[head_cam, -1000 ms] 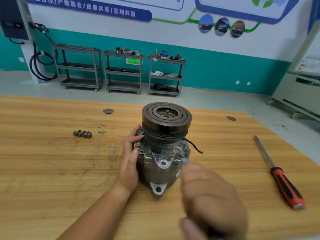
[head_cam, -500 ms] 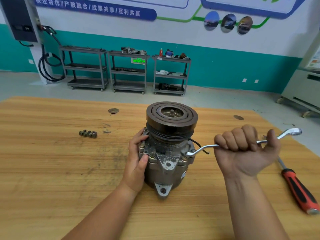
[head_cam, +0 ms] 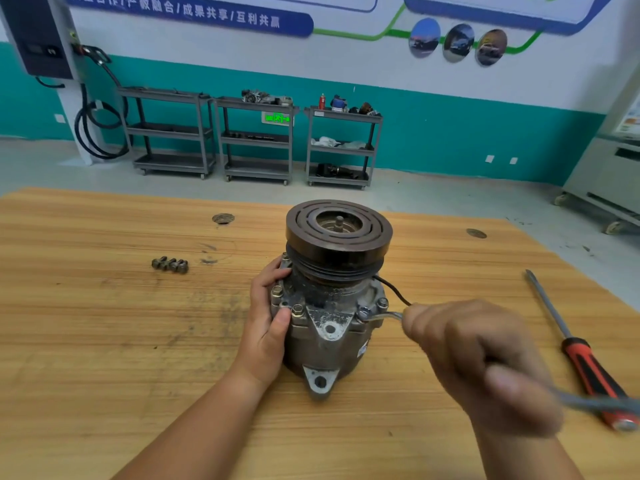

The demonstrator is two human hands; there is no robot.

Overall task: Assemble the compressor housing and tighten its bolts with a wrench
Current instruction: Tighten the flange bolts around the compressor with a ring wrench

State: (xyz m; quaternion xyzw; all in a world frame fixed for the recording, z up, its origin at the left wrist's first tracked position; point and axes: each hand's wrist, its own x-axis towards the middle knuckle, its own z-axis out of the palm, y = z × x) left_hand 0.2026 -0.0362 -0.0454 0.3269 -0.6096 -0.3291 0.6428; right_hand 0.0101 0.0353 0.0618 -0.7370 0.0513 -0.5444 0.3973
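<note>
Both hands busy: left hand (head_cam: 266, 327) grips the compressor housing (head_cam: 329, 344), blurred right hand (head_cam: 485, 368) clenches the wrench (head_cam: 386, 316) on a flange bolt (head_cam: 363, 311). Tightening step, likely; next needs a braced swing.

A pale wooden tabletop (head_cam: 104, 341) with a striped grain is carrying everything here. A compressor (head_cam: 329, 344) is standing upright near its middle, with the dark grooved pulley facing up and the grey housing sitting on the wood. To the left and a little farther back, four loose bolts (head_cam: 170, 264) are lying side by side in a short row, well apart from the compressor. On the right side a screwdriver (head_cam: 585, 362) is lying flat, its metal shaft pointing toward the far edge and its red and black handle lying nearer. Two round holes (head_cam: 223, 218) (head_cam: 476, 233) are showing toward the far edge, and dark smudges (head_cam: 221, 313) are marking the wood left of the compressor.
</note>
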